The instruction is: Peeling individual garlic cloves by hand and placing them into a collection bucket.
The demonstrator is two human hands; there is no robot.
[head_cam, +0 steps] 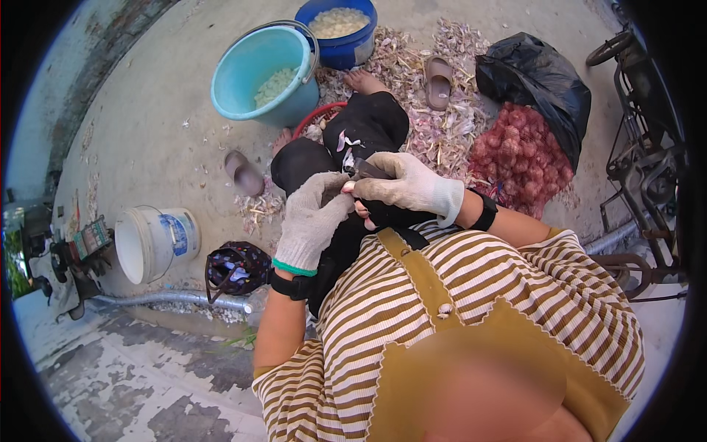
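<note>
In a knitted glove, my left hand (316, 216) pinches a garlic clove (348, 187) above my lap. More pinkish cloves (369, 223) show below its fingers, by the palm. My gloved right hand (406, 185) is closed around a dark-handled tool (371, 170), probably a small knife; its blade is hard to make out. The right thumb meets the clove, so both hands touch at it. Loose garlic skins (346, 141) lie on my black trousers. A red basket (312, 119) with garlic in it stands between my feet, partly hidden by my legs.
A turquoise bucket (232, 83) and a blue bucket (362, 50) hold peeled cloves. Garlic skins (436, 132) cover the floor around a slipper (439, 83). At right are a red net sack of garlic (513, 154), a black plastic bag (536, 83) and a bicycle-like frame (635, 182). A white bucket (132, 248) lies left.
</note>
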